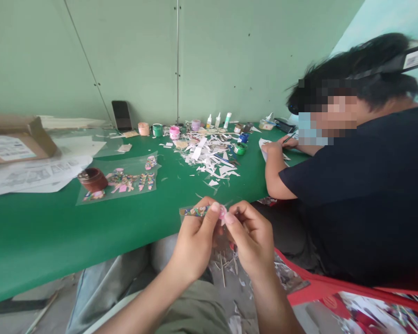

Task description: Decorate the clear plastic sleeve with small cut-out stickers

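Between both hands, a half-hidden patterned piece.

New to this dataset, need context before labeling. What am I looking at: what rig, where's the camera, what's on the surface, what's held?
There is no robot here: the hands are a person's own, bare. The one picture comes from a camera worn on their head, looking forward and down.

The left hand and right hand pinch a small patterned strip with a pink end, just off the table edge.

On the green table lie white paper scraps, open paint jars such as a pink one, and a clear sheet bearing patterned cutouts and a brown jar. A phone leans on the wall behind.

At right, a co-worker sits at the same table.
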